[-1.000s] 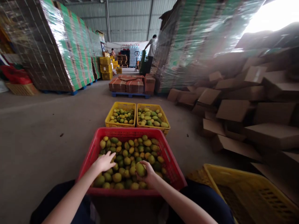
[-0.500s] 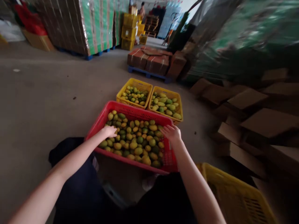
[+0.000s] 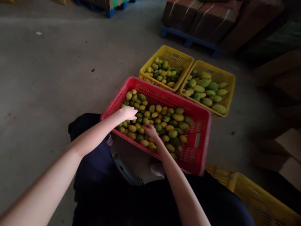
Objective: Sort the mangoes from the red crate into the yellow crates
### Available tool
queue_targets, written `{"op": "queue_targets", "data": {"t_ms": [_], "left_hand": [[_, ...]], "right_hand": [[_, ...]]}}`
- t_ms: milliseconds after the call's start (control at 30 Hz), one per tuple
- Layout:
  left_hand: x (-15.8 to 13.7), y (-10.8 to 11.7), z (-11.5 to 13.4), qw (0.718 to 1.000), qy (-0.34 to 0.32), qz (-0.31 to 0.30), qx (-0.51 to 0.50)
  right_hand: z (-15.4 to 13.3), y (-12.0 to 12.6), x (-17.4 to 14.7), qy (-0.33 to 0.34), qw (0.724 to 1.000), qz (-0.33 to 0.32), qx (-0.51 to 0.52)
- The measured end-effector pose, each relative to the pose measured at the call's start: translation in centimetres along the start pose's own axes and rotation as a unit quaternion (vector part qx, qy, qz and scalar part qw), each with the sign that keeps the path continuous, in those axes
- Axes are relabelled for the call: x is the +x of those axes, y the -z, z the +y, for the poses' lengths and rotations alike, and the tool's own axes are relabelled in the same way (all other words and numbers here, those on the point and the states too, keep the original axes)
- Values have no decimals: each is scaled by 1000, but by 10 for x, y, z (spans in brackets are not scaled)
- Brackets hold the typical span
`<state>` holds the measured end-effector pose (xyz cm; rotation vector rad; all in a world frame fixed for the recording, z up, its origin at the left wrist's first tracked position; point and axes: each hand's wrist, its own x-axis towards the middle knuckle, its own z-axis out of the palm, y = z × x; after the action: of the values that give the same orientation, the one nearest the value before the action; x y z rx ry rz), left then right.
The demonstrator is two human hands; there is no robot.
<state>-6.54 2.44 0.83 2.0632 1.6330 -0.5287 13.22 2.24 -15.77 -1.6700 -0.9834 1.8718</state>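
A red plastic crate (image 3: 204,142) stands in front of my legs, holding a spread of oval green and yellow fruits (image 3: 172,134). My left hand (image 3: 129,113) is over the left part of the fruit, its fingers apart and slightly bent, with no fruit visible in them. Lower and closer to the crate's middle, my right hand (image 3: 150,129) reaches down to the fruit with fingers bent leftward. Dim light and blur hide whether those fingers hold anything. Along the crate's right wall, some bottom and slotted side show bare.
Two yellow crates (image 3: 231,91) of similar fruit stand just beyond the red one. Behind them, strapped boxes (image 3: 209,18) sit on a blue pallet (image 3: 188,40). Another yellow crate (image 3: 254,191) is at lower right, near cardboard boxes (image 3: 290,144).
My right hand has moved from the crate's right end leftward to the middle of the fruit. My left hand stays over the left part. The view has tilted down.
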Motion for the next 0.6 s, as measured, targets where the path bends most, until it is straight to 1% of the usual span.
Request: {"op": "queue_targets", "data": {"t_ms": [100, 167, 233, 300, 367, 467, 533, 600], "left_hand": [[-2, 1, -1, 999, -22, 45, -16], [-3, 1, -6, 997, -28, 61, -38], [-3, 2, -12, 996, -16, 67, -63], [-4, 4, -19, 994, 11, 79, -77], [-4, 6, -24, 994, 32, 83, -70], [-4, 8, -28, 996, 33, 66, -49], [-3, 7, -28, 997, 29, 64, -45], [0, 3, -28, 996, 25, 67, -48]], "right_hand": [[14, -33, 18, 6, 997, -42, -59], [21, -49, 28, 12, 994, -64, -86], [25, -60, 35, 18, 991, -83, -108], [26, -68, 39, 25, 987, -95, -131], [24, -72, 41, 35, 982, -104, -154], [15, -72, 40, 56, 974, -111, -188], [2, -67, 37, 74, 968, -110, -212], [-17, -55, 31, 99, 961, -104, -237]]}}
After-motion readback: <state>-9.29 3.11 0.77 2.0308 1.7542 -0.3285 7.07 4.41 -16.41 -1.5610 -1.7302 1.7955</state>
